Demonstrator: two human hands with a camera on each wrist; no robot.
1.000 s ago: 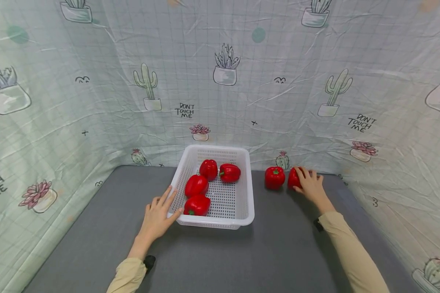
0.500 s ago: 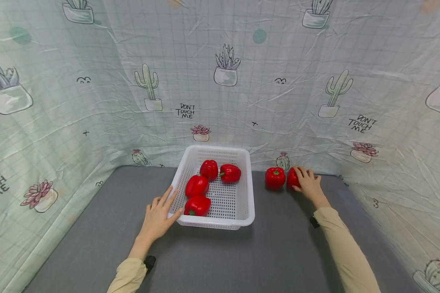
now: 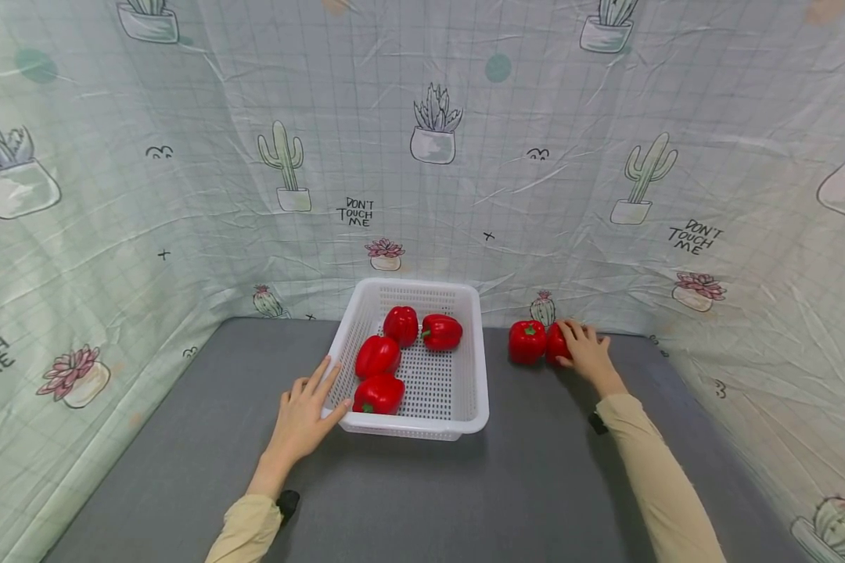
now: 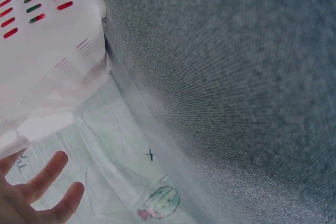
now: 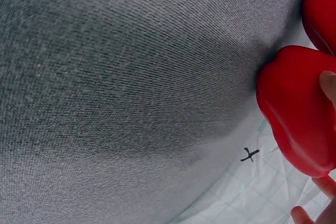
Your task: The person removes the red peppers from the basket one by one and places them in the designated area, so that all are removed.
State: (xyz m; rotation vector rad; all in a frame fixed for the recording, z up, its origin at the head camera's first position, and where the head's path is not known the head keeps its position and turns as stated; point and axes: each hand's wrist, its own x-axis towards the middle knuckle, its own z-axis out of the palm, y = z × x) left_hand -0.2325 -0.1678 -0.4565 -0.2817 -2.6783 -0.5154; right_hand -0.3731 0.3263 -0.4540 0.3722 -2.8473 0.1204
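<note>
My left hand (image 3: 300, 416) rests on the near left corner of a white plastic basket (image 3: 422, 428), its fingers spread and fairly straight. Inside the basket lie several red bell peppers, mostly along the left, one of them a bell pepper (image 3: 379, 396) at the near end. At the back right of the table, my right hand (image 3: 588, 360) grips another red bell pepper (image 5: 294, 103), thumb on the near side and fingers over the top. That pepper is partly hidden in the head view. Close on its left stands a further bell pepper (image 3: 526, 344), green stem up.
The dark grey table (image 3: 408, 500) carries everything. A pale cloth (image 3: 507, 227) printed with cacti hangs behind and along both sides, close behind the basket and the peppers on the right.
My right hand has shifted slightly left with the bell pepper, narrowing the gap to the pepper beside it. My left hand and the basket have stayed in place.
</note>
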